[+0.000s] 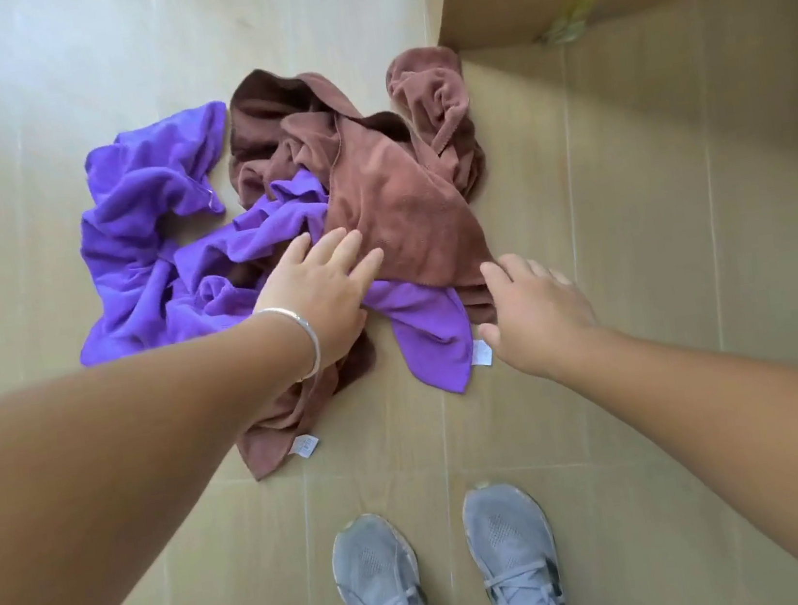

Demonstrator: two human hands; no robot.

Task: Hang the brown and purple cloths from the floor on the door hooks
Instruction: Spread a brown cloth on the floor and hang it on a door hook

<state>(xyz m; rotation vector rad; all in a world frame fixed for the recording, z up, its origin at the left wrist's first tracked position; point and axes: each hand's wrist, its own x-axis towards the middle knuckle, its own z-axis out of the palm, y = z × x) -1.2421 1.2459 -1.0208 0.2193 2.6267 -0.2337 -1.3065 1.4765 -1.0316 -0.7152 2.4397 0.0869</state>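
Head view, crumpled brown cloths and purple cloths tangled on floor, both hands, left, right, spread loose above, grasping nothing

Cloth pile on floor ahead of shoes, hands over it.

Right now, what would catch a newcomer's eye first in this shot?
A tangled heap of purple cloths and brown cloths on the tiled floor at centre. Both bare hands reach down with relaxed fingers, the left hand over the pile's middle, the right hand at its near right edge. Grey sneakers stand below.
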